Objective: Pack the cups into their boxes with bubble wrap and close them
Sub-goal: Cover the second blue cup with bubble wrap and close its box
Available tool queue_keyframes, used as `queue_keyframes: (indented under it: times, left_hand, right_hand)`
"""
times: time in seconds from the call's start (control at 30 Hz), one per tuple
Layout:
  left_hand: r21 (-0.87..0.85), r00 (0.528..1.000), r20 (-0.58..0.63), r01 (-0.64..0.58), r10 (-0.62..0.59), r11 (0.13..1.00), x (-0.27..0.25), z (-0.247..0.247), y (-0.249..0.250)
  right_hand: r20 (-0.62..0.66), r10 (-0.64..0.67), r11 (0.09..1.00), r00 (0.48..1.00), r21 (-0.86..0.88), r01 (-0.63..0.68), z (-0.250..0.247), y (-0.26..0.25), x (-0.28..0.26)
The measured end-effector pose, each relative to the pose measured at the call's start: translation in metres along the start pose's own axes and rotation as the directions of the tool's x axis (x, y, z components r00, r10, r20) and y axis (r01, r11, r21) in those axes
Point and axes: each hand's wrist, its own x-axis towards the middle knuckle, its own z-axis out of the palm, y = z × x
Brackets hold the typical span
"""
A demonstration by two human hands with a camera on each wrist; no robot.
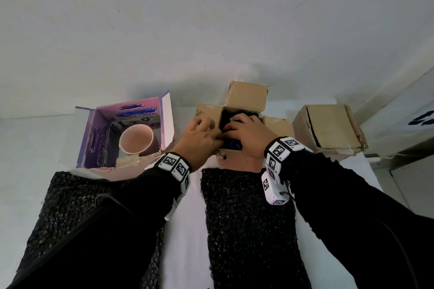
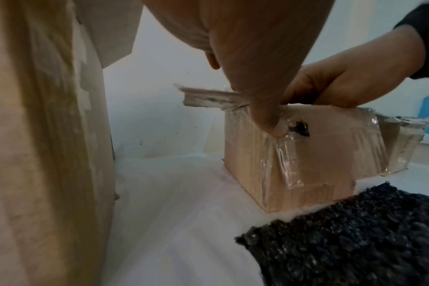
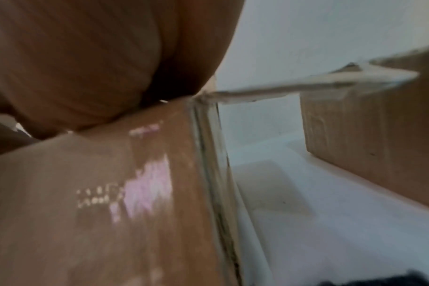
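A brown cardboard box stands open in the middle, its flaps spread. Inside it sits a dark bubble-wrapped bundle, mostly hidden by my hands. My left hand holds the box's front left corner, fingers over the left flap; in the left wrist view its thumb presses the taped front wall. My right hand reaches into the opening, its fingers curled on the bundle. A pink cup lies unwrapped in the open purple box to the left.
A closed brown box stands to the right. One black bubble wrap sheet lies in front of the open box, another under my left arm. A white wall rises right behind the boxes.
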Motion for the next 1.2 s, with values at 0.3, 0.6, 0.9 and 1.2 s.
queue_keyframes:
  times: [0.3,0.6,0.9,1.2]
  left_hand:
    - [-0.005,0.999,0.032,0.041,-0.041,0.999,-0.004,0.002,0.006]
    - [-0.006,0.994,0.058,0.093,-0.092,0.996,0.002,0.0,0.015]
    - [-0.131,0.981,0.001,0.194,-0.196,0.972,0.0,-0.015,0.036]
    - [-0.425,0.976,0.215,0.126,-0.035,0.896,-0.035,-0.022,0.101]
  right_hand:
    - [-0.138,0.133,0.989,0.982,-0.051,-0.141,-0.004,-0.007,0.015]
    - [-0.102,0.26,0.944,0.96,-0.184,-0.275,0.003,0.009,0.015]
    - [-0.374,0.328,0.882,0.867,0.451,-0.139,-0.009,0.002,-0.051]
    - [-0.242,0.502,0.765,0.83,0.573,-0.295,0.036,-0.046,-0.14]
